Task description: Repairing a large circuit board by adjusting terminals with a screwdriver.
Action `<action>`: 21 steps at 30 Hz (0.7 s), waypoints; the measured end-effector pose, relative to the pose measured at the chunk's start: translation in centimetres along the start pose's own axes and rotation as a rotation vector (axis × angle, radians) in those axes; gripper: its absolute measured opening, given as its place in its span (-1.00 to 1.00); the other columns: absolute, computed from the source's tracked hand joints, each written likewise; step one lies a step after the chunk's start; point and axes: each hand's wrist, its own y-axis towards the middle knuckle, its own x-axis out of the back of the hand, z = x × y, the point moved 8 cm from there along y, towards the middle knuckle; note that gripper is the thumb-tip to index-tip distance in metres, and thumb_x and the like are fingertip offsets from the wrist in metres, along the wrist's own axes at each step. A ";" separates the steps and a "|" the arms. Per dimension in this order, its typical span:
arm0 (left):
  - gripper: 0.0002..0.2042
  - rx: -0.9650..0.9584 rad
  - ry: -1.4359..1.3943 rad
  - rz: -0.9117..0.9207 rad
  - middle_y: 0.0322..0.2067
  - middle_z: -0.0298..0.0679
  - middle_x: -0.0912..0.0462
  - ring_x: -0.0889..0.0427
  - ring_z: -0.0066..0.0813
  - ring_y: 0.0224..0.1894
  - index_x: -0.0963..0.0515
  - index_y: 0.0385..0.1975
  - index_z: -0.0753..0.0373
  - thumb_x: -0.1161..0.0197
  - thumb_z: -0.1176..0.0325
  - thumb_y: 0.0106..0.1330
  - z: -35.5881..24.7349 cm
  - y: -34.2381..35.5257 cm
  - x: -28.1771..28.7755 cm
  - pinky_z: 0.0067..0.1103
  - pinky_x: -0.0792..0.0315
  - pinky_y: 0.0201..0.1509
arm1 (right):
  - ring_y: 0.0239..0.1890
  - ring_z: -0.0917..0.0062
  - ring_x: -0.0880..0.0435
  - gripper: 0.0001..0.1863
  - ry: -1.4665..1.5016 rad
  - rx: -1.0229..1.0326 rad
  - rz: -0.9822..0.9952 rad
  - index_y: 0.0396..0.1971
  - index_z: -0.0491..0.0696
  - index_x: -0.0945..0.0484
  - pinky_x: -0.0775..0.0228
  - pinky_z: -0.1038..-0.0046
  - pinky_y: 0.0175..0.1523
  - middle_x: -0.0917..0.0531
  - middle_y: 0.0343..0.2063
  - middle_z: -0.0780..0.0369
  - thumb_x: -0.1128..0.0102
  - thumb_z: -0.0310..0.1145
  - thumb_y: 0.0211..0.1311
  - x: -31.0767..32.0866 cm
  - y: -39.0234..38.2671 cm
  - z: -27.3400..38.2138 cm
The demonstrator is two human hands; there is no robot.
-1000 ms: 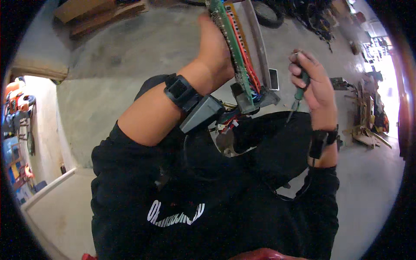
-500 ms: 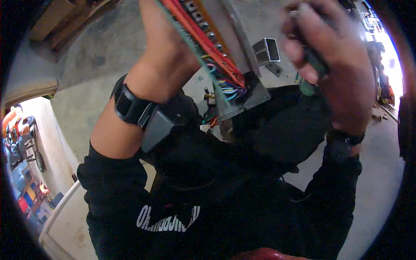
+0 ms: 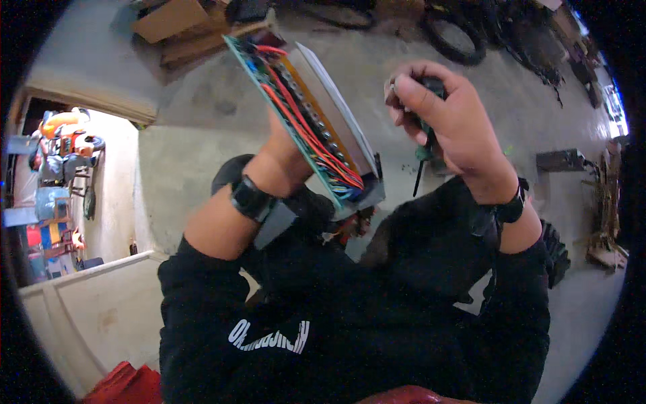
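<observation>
My left hand [image 3: 282,151] holds up a long electronic assembly [image 3: 311,128] at a slant; its fingers are mostly hidden behind the board. A green circuit board [image 3: 272,101] forms its near left side. Red wires run along its length beside a row of metal parts and an orange-brown strip, with a pale panel on the right. Thinner coloured wires bunch at the lower end. To the right, apart from the assembly, my right hand [image 3: 451,118] is closed around a dark green screwdriver [image 3: 422,153], shaft pointing down. Whether the thumb and forefinger also pinch something small, I cannot make out.
Cardboard boxes [image 3: 175,23] lie at the far left, black tyres [image 3: 454,40] at the far side. A dark finned box [image 3: 562,160] rests on the concrete floor at right. A pale panel [image 3: 94,310] and red cloth [image 3: 124,384] are at lower left. Small parts lie between my knees.
The view has shifted and shows more of the far floor. The assembly now shows along its full length. My right hand appears lower and further left, with the screwdriver's shaft in sight.
</observation>
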 end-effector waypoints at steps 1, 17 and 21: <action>-0.65 0.014 0.013 -0.094 -0.11 -0.22 -0.58 -0.60 -0.30 -0.11 -0.42 0.01 0.19 -0.07 0.09 0.39 0.4 0.4 0.1 -0.33 -0.55 -0.03 | -0.60 0.79 -0.43 -0.75 0.014 -0.007 0.025 -0.31 -0.09 -0.60 -0.21 0.72 -0.53 -0.62 -0.55 0.35 -0.25 -0.20 0.25 -0.3 -0.1 -0.2; -0.13 -0.098 0.217 0.171 -0.18 -0.03 -0.55 -0.55 -0.12 -0.08 -0.45 -0.01 0.24 0.42 -0.49 0.19 2.6 -0.1 -7.3 -0.22 -0.45 0.00 | -0.38 0.45 -0.64 -0.82 -0.637 0.486 0.015 -0.32 -0.11 -0.55 -0.46 0.46 -0.29 -0.64 -0.39 0.22 -0.32 -0.48 0.05 -2.7 -3.8 4.1; -0.18 -0.079 0.162 0.050 -0.38 -0.14 -0.51 -0.56 -0.23 -0.36 -0.46 -0.18 0.18 0.38 -0.52 0.15 2.4 0.9 -6.1 -0.35 -0.49 -0.29 | -0.36 0.19 -0.61 -0.78 -0.819 0.671 -0.005 -0.37 -0.06 -0.52 -0.46 0.30 -0.30 -0.59 -0.45 0.14 -0.32 -0.53 -0.08 -3.8 -4.5 3.6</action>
